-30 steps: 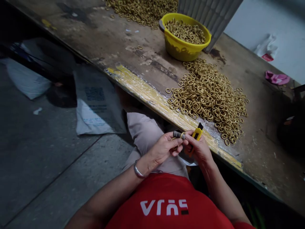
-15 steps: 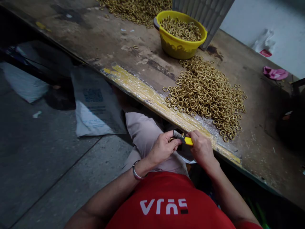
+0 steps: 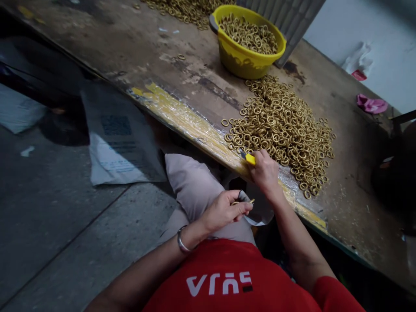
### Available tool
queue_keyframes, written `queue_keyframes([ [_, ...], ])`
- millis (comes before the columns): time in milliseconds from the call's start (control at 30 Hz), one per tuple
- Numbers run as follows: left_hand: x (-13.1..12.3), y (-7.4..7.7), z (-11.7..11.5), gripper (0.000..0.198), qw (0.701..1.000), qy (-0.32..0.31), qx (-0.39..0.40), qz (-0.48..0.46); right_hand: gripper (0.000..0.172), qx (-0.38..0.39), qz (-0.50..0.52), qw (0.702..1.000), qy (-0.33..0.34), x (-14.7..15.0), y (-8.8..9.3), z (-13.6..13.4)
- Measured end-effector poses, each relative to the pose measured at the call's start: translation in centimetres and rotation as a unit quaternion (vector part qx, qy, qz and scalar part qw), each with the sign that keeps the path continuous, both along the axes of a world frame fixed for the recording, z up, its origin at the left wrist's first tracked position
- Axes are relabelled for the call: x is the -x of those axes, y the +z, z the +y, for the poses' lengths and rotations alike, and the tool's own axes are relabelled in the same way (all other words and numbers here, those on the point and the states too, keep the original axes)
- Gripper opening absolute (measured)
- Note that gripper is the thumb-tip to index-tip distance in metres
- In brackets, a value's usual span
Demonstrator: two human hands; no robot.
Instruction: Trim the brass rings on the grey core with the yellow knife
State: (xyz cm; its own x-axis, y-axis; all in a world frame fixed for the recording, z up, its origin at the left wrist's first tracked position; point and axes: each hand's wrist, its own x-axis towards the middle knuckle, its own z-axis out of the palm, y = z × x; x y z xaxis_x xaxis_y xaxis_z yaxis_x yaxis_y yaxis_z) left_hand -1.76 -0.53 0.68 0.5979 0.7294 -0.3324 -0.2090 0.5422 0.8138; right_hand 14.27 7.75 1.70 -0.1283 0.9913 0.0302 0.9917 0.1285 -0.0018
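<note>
Above my lap, my left hand (image 3: 224, 210) pinches a gold-coloured ring (image 3: 248, 202) between thumb and fingers; a dark grey covering wraps one fingertip. My right hand (image 3: 264, 171) is closed around a yellow utility knife (image 3: 249, 159), its dark blade end pointing left. That hand is over the taped table edge, at the near side of a heap of gold-coloured rings (image 3: 276, 121). The blade end is close to the nearest rings; whether it touches them I cannot tell.
A yellow basin (image 3: 250, 65) full of rings stands behind the heap. More rings (image 3: 188, 11) lie at the back of the table (image 3: 123, 47). Yellow tape (image 3: 182, 117) covers the front edge. A white sack (image 3: 123, 151) stands on the floor at left. A pink cloth (image 3: 371, 104) lies at right.
My right hand has moved up and away from my left hand, carrying the knife to the heap's near edge. My left hand has dropped slightly, still holding a ring.
</note>
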Motion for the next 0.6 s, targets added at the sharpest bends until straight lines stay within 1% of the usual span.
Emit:
queue_keyframes([
  [100, 0.2, -0.6, 0.2, 0.038, 0.997, 0.037, 0.053, -0.042, 0.021, 0.012, -0.017, 1.000, -0.007, 0.7, -0.6, 1.5],
  [133, 0.3, -0.7, 0.2, 0.038, 0.995, 0.047, 0.063, -0.057, 0.021, 0.011, -0.007, 1.000, -0.006, 0.7, -0.6, 1.8],
  [200, 0.7, -0.9, 0.3, 0.034, 0.991, 0.055, 0.085, -0.091, 0.018, -0.008, 0.064, 0.998, -0.001, 0.2, -0.2, 1.6],
  [233, 0.8, -1.0, 0.4, 0.031, 0.987, 0.059, 0.097, -0.111, 0.015, -0.017, 0.129, 0.992, 0.000, -0.2, 0.1, 1.2],
  [267, 0.9, -1.1, 0.4, 0.030, 0.984, 0.064, 0.108, -0.127, 0.014, -0.018, 0.209, 0.978, -0.002, -0.5, 0.6, 0.6],
  [300, 0.9, -1.2, 0.6, 0.030, 0.981, 0.074, 0.116, -0.138, 0.016, -0.004, 0.295, 0.955, -0.006, -0.8, 1.0, -0.1],
  [333, 0.9, -1.3, 0.7, 0.031, 0.978, 0.094, 0.120, -0.141, 0.019, 0.027, 0.382, 0.924, -0.016, -1.0, 1.4, -1.0],
  [367, 0.8, -1.3, 0.8, 0.032, 0.976, 0.119, 0.119, -0.138, 0.022, 0.071, 0.460, 0.885, -0.029, -1.2, 1.8, -1.9],
  [433, 0.5, -1.3, 0.9, 0.030, 0.972, 0.168, 0.109, -0.125, 0.024, 0.158, 0.582, 0.795, -0.064, -1.4, 2.0, -3.7],
  [500, 0.2, -1.3, 0.8, 0.028, 0.971, 0.184, 0.097, -0.122, 0.026, 0.204, 0.659, 0.717, -0.098, -1.3, 1.7, -5.3],
  [533, 0.0, -1.2, 0.7, 0.028, 0.972, 0.174, 0.092, -0.126, 0.027, 0.210, 0.686, 0.688, -0.111, -1.2, 1.4, -5.9],
  [600, -0.2, -1.1, 0.4, 0.028, 0.976, 0.143, 0.085, -0.139, 0.027, 0.207, 0.721, 0.649, -0.128, -0.9, 0.7, -6.9],
])
